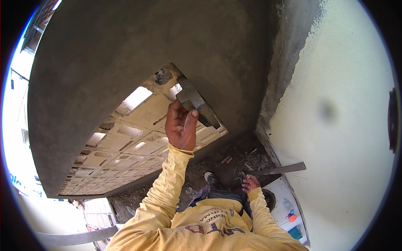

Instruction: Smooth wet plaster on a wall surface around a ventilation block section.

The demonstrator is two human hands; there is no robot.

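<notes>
My left hand (182, 127) reaches forward and is closed on a grey plastering float (199, 104), with fingers and thumb pinching its block-like handle. The float's long flat side lies along the upper right edge of a panel of cream pierced ventilation blocks (138, 129), where the grey plaster (201, 46) borders it. Low at my right side, my right hand (251, 184) has curled fingers. A long flat grey strip (284, 168) extends rightward from just above that hand. What the fingers grip is too small to make out.
A pale green wall (335, 125) rises on the right, its edge smeared with grey. Rubble (251, 157) litters the dark floor by my feet. A round dark container (269, 200), a red round item (292, 218) and a teal object (295, 232) stand at lower right. A curved grey band (75, 238) crosses lower left.
</notes>
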